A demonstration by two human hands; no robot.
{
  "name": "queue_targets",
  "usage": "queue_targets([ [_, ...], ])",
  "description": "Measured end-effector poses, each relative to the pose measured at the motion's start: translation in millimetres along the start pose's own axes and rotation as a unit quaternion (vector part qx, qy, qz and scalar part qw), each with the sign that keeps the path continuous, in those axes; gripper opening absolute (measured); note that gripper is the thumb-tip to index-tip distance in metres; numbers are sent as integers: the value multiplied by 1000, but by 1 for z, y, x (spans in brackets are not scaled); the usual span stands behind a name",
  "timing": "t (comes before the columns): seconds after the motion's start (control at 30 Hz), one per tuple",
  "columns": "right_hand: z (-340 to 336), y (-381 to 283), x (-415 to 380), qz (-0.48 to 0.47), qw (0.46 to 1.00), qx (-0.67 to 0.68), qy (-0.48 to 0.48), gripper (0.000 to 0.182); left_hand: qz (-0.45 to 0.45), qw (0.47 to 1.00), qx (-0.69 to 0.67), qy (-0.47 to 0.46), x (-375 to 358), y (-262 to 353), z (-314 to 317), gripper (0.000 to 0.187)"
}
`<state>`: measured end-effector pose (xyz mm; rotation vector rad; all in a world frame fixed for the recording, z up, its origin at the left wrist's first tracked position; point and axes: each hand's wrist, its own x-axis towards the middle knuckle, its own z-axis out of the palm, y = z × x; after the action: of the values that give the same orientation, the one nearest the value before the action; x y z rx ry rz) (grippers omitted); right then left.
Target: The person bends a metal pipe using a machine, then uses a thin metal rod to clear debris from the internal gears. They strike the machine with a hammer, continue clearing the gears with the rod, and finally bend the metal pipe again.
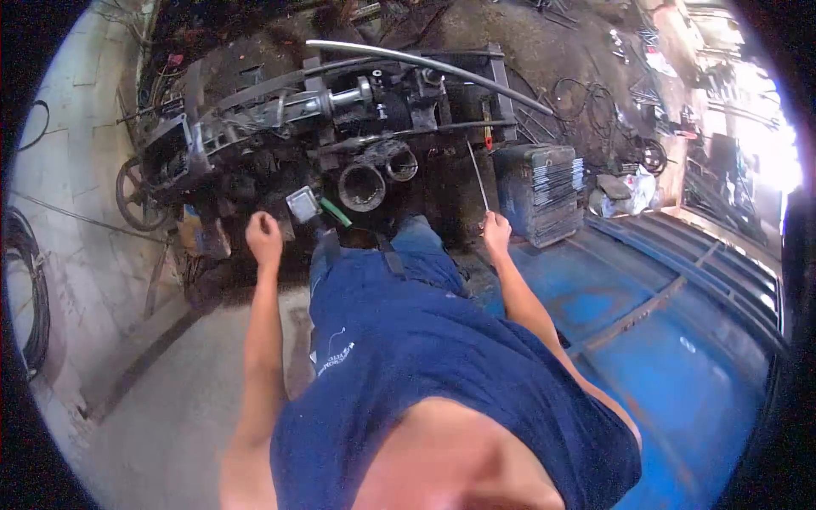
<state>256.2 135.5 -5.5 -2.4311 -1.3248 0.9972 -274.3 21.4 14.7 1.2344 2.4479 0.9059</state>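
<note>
My right hand point(496, 234) grips the lower end of a thin metal rod point(478, 174), which points up and away beside a dark ribbed box point(540, 191). On the other side my left hand point(264, 240) hangs in the air with curled fingers; what it holds, if anything, is too small to tell. Near it lie a square pale metal piece point(304, 205) and a green object point(336, 212). Between the hands and beyond them stand two round hollow metal cylinders point(362, 187) by a greasy machine part with a shaft point(323, 104).
A long pale pipe point(425, 63) crosses above the metal frame. A spoked wheel point(140, 194) stands at the left, near the wall. Blue sheet metal point(663, 340) with a ribbed frame fills the right. Cables point(595, 106) and a plastic bag point(629, 191) lie at the upper right.
</note>
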Motion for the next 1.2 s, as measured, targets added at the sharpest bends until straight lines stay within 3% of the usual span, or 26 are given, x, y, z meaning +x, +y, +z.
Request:
queue_targets([
  [0.07,9,-7,37,-69,996,-34,35,38,-103,991,-46,-78,-36,6,39,18],
  [0.1,15,-15,52,-84,994,-35,52,36,-107,984,-19,-143,-53,-2,58,24],
  [0.13,10,-40,65,-35,999,-23,-14,31,-109,973,7,-206,-65,-15,80,30],
  [0.17,17,-49,82,-73,997,5,-18,26,-201,938,-20,-281,-78,-36,109,37],
  [0.2,33,-48,101,-185,980,-30,74,20,-296,886,-47,-353,-90,-51,124,44],
  [0.23,44,-56,113,-221,968,38,112,15,-417,835,-101,-344,-90,-36,132,48],
  [0.27,50,-63,128,-202,974,1,102,14,-529,768,-155,-326,-95,-20,143,53],
  [0.3,65,-62,146,-257,953,32,159,15,-546,761,-200,-288,-98,-5,148,54],
  [0.4,76,-87,171,-134,978,91,135,16,-570,721,-338,-204,-87,29,159,53],
  [0.47,81,-91,181,-144,977,39,154,15,-580,691,-402,-158,-79,56,156,48],
  [0.57,90,-91,184,-154,970,30,186,12,-596,664,-435,-124,-75,47,164,40],
  [0.6,92,-92,183,-160,964,41,207,11,-596,663,-437,-116,-75,51,161,40],
  [0.67,92,-94,176,-176,957,26,231,14,-561,740,-338,-153,-70,59,153,35],
  [0.73,84,-99,159,-202,959,-27,196,21,-573,723,-361,-139,-61,63,140,33],
  [0.8,75,-112,135,-256,958,91,88,16,-586,675,-434,-116,-50,60,128,35],
  [0.83,71,-122,125,-336,936,64,80,13,-573,618,-525,-120,-44,45,124,35],
  [0.87,54,-148,104,-312,948,66,-19,11,-567,620,-529,-120,-34,52,122,35],
  [0.93,18,-202,66,-423,893,129,-82,10,-605,612,-494,-123,-21,70,114,34],
  [1.03,-25,-280,39,-547,814,185,-58,8,-604,588,-517,-148,-18,59,118,28],
  [1.1,-30,-320,50,-625,755,188,53,11,-594,588,-528,-151,-19,54,121,21],
  [1.2,-26,-368,77,-607,786,89,77,22,-605,588,-521,-130,-19,65,117,19],
])
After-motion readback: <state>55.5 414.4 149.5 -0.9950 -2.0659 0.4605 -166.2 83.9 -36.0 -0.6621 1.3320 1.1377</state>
